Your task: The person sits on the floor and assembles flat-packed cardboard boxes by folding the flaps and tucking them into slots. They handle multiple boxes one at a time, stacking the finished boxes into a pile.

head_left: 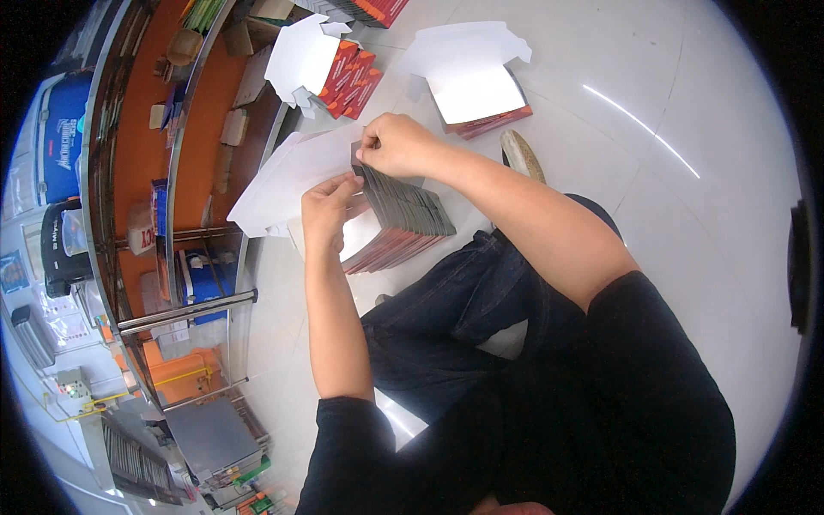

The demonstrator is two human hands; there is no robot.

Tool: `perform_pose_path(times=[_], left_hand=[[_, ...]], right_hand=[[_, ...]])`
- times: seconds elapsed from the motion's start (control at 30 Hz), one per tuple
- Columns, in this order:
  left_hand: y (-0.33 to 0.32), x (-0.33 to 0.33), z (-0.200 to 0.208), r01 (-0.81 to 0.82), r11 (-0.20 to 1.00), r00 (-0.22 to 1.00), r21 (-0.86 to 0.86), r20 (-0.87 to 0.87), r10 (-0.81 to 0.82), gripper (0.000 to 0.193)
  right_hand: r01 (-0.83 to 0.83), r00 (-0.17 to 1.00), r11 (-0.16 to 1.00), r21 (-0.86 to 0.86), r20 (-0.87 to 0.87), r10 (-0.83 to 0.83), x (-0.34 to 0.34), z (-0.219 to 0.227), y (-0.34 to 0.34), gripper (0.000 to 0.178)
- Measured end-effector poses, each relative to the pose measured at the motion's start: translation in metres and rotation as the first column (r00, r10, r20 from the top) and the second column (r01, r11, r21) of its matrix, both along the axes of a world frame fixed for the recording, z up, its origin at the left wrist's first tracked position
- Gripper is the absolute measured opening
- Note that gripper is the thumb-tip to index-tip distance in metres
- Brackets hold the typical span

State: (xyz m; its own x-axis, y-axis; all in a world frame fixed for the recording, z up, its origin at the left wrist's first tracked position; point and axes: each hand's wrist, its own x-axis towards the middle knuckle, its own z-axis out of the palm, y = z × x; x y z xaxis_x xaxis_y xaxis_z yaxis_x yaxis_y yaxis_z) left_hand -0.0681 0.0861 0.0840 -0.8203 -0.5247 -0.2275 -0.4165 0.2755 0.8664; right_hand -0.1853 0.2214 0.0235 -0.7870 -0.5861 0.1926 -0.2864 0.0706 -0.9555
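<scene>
A tall stack of flat cardboard box blanks [412, 206] stands on the floor in front of my legs, its grey-brown edges fanned and its lower sides reddish. A white sheet of cardboard [296, 176] with shaped flaps spreads out from it to the left. My right hand [399, 144] is closed at the stack's far top corner, fingers pinching a cardboard edge. Beside it, my left hand [326, 210] grips the near side of the same edge between thumb and fingers. The fingertips partly hide where the blank ends and the stack starts.
Two more piles of red-and-white box blanks, one at the far left [350, 81] and one farther right [481, 86], lie on the tiled floor. Metal shelving [197, 163] with orange backing, boxes and bags runs along the left. A shoe [522, 156] shows beyond my right forearm.
</scene>
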Motion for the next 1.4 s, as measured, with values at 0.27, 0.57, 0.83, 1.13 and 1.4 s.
perform_pose_path(times=[0.27,0.57,0.83,1.13,1.4], left_hand=[[0.011,-0.005,0.002,-0.051,0.995,0.998,-0.086,-0.032,0.048,0.031],[-0.032,0.047,0.028,-0.520,0.678,0.682,-0.520,-0.730,-0.038,0.021],[-0.128,0.077,-0.024,-0.374,0.922,0.764,0.100,-0.531,0.367,0.068],[-0.085,0.072,-0.036,-0.459,0.880,0.830,-0.124,-0.412,0.375,0.051],[-0.086,0.076,-0.049,-0.367,0.930,0.735,0.016,-0.608,0.300,0.039]], right_hand=[[0.118,0.991,0.821,0.559,-0.120,-0.061,-0.051,-0.005,0.062,0.030],[0.096,0.832,0.992,-0.086,-0.539,-0.127,-0.038,-0.029,0.017,0.050],[-0.233,0.966,0.951,-0.202,-0.162,0.202,-0.005,-0.006,0.007,0.065],[0.073,0.997,0.980,-0.184,0.035,-0.068,-0.015,-0.011,-0.001,0.040],[0.185,0.979,0.977,-0.110,-0.063,-0.193,-0.009,0.008,0.004,0.038]])
